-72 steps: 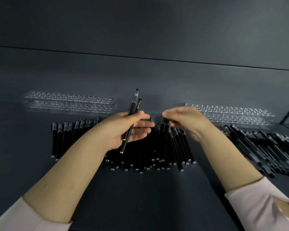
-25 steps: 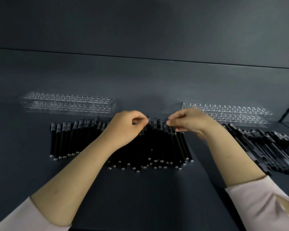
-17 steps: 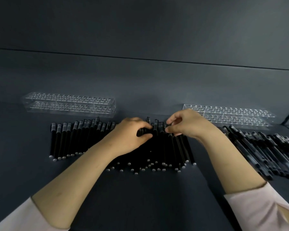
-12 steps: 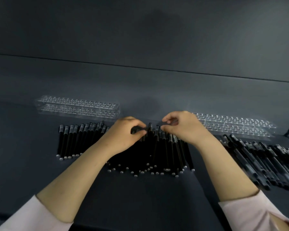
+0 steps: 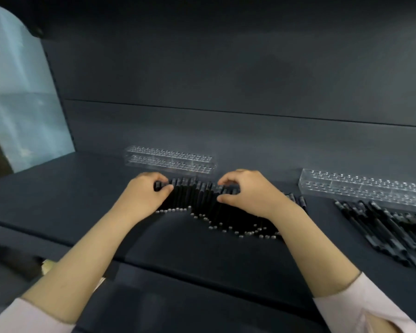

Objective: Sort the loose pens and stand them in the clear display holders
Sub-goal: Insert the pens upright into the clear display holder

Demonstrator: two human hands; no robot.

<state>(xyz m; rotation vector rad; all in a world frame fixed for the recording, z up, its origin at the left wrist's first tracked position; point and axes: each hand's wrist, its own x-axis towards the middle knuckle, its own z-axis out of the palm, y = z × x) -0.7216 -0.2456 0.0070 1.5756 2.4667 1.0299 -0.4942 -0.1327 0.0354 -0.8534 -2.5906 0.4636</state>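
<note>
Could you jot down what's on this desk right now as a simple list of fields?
surface: dark desk
middle pens: black pens lying flat in a row
right pens: second pile lying loose
holders: left holder and right holder, both empty
left hand: fingers pinching a pen end
right hand: fingers curled over the row

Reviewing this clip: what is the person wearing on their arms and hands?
Both hands, left hand and right hand, are bare: no gloves, rings or watch visible. The forearms are uncovered; pale pink sleeves are pushed up toward the elbows.
</note>
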